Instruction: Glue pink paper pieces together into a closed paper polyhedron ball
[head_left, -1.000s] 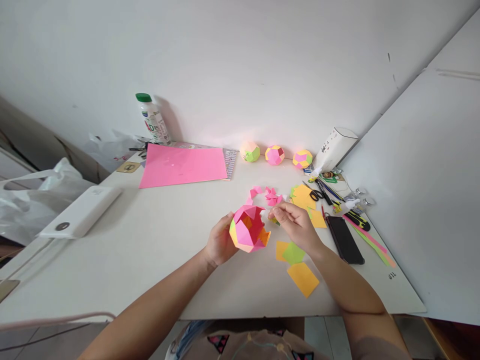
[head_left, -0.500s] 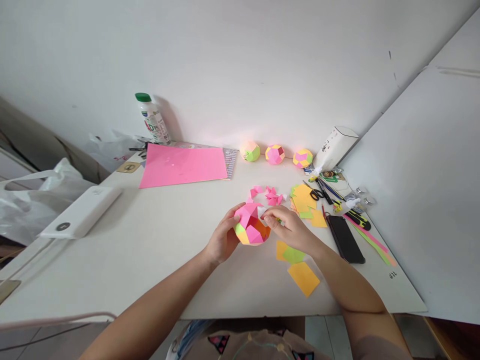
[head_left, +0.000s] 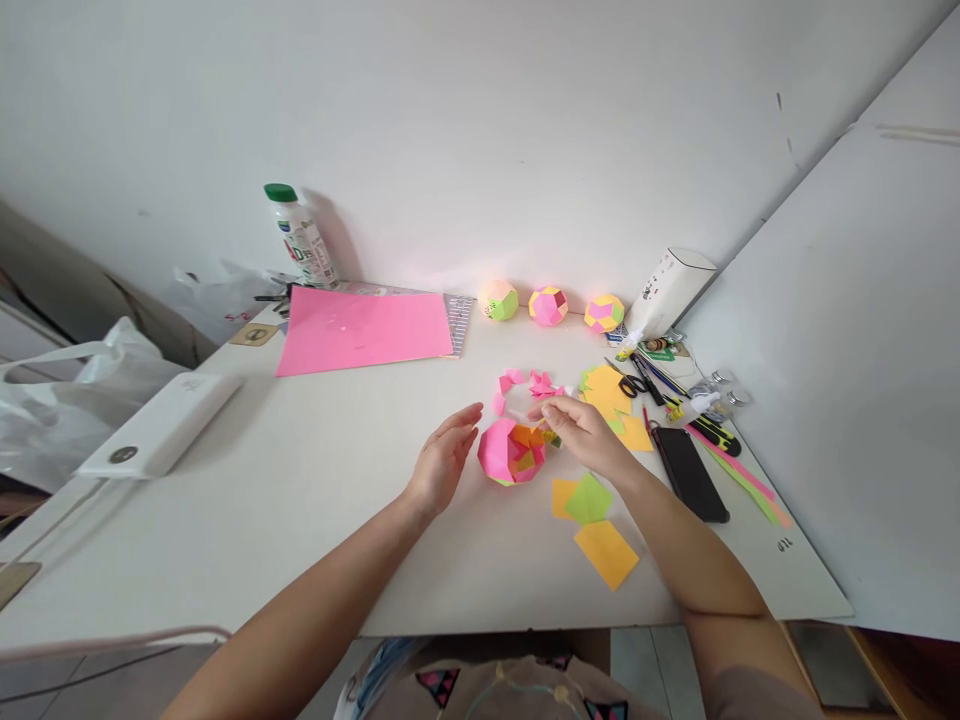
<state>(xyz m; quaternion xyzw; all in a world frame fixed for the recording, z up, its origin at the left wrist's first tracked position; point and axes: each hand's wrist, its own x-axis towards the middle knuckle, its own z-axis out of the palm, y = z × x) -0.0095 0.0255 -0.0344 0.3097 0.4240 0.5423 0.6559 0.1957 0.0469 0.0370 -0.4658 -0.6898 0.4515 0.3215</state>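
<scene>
A many-sided folded-paper ball [head_left: 498,452], mostly pink with green below, sits on the white table. An opening on its right side shows orange paper inside. My left hand [head_left: 442,455] is open just left of the ball, fingers apart and not gripping it. My right hand [head_left: 576,430] hovers at the ball's upper right, thumb and fingers pinched together. Something small and pale may be at the fingertips, too small to make out. Behind the ball lie small folded pink paper pieces [head_left: 545,386]. Orange and green paper squares [head_left: 609,554] lie nearer me, right of the ball.
Three finished paper balls [head_left: 548,306] stand along the wall. To the right are scissors [head_left: 631,383], a black phone [head_left: 693,476], a glue bottle [head_left: 691,408] and a white box [head_left: 673,292]. A pink sheet [head_left: 367,330], a bottle [head_left: 306,240] and a white power bank [head_left: 161,425] are left.
My left hand has let go of the ball and drawn slightly left. The ball now rests on the table, turned a little. My right hand has shifted slightly right.
</scene>
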